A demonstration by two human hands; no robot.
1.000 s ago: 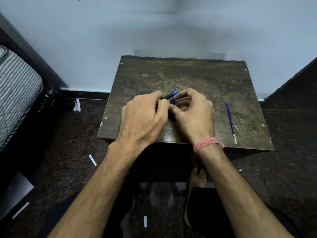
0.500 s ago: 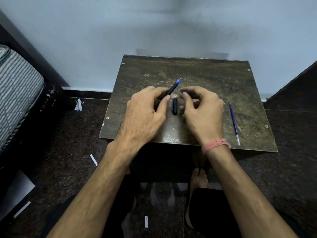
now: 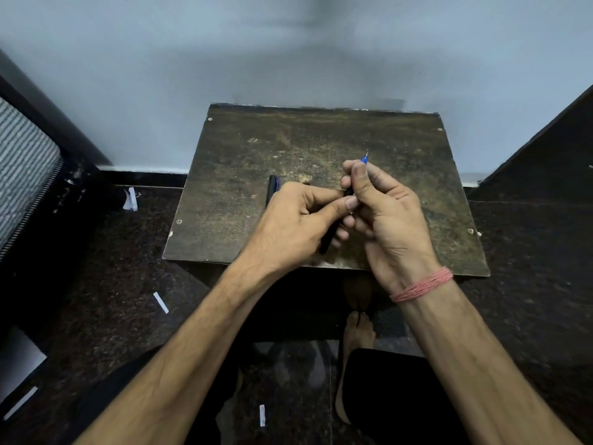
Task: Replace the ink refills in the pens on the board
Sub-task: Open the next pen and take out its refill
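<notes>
A dark worn board (image 3: 321, 139) lies in front of me. My left hand (image 3: 288, 226) grips a black pen barrel (image 3: 328, 242) just above the board's near edge. My right hand (image 3: 391, 220) pinches a thin blue refill (image 3: 364, 160) whose fine metal tip points away from me. The refill's lower end meets the barrel between my fingers, and that joint is hidden. A short black pen piece with a blue edge (image 3: 272, 187) lies on the board just left of my left hand.
The board sits low against a pale wall. A striped mattress (image 3: 22, 162) is at the far left and a dark panel (image 3: 545, 149) at the right. Paper scraps (image 3: 160, 302) lie on the dark floor. My bare foot (image 3: 357, 332) is under the board's near edge.
The short black piece now lies left of my hands. The loose refill is gone from the board's right side. My right hand now pinches a blue refill at the barrel, held nearer me.
</notes>
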